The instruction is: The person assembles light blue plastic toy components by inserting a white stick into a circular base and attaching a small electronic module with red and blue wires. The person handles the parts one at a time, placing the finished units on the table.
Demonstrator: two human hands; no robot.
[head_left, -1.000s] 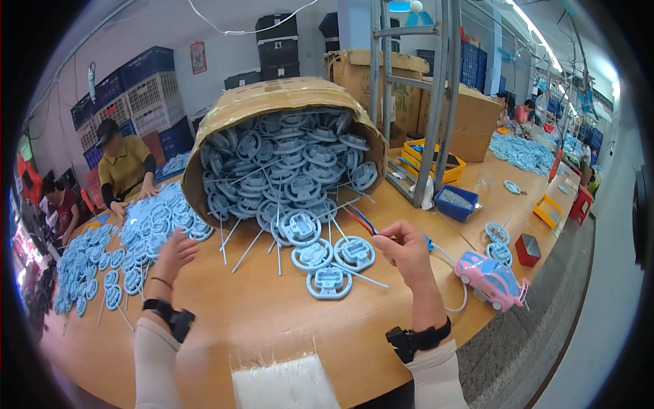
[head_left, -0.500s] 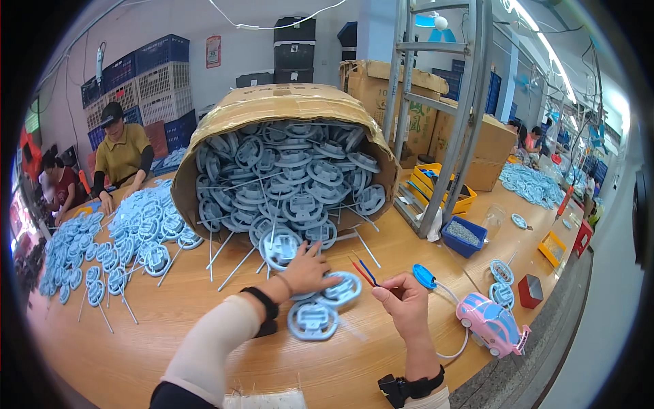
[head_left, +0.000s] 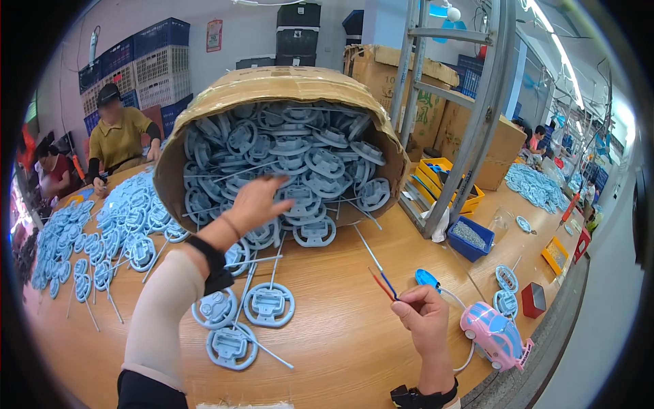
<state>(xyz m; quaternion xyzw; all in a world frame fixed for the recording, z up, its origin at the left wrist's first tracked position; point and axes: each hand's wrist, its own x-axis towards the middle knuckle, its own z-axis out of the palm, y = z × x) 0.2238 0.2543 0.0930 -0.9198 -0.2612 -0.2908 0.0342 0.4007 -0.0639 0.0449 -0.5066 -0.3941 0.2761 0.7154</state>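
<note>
My left hand (head_left: 257, 203) reaches across the opening of a large cardboard carton (head_left: 286, 85) lying on its side. Its fingers are spread, and whether they touch the parts behind them I cannot tell. Packed inside are many light-blue plastic parts (head_left: 325, 163) like toy steering wheels, several with thin pale rods. Below the left forearm, a few loose wheel parts (head_left: 270, 305) lie on the table. My right hand (head_left: 424, 317) pinches a thin two-pronged piece (head_left: 383, 285), one prong red and one blue, pointing up and away. Whether these are wires is unclear.
A pink toy car (head_left: 494, 334) with a white cord and a blue cap (head_left: 427, 278) stands right of my right hand. Further back are a blue bin (head_left: 470, 238) of small pieces and a metal frame (head_left: 470, 136). A co-worker (head_left: 119, 136) stands behind a left-hand heap (head_left: 129, 204).
My left hand has moved up and left from the table to the carton's mouth. Several wheel parts now lie nearer on the table. My right hand still holds the two-pronged piece.
</note>
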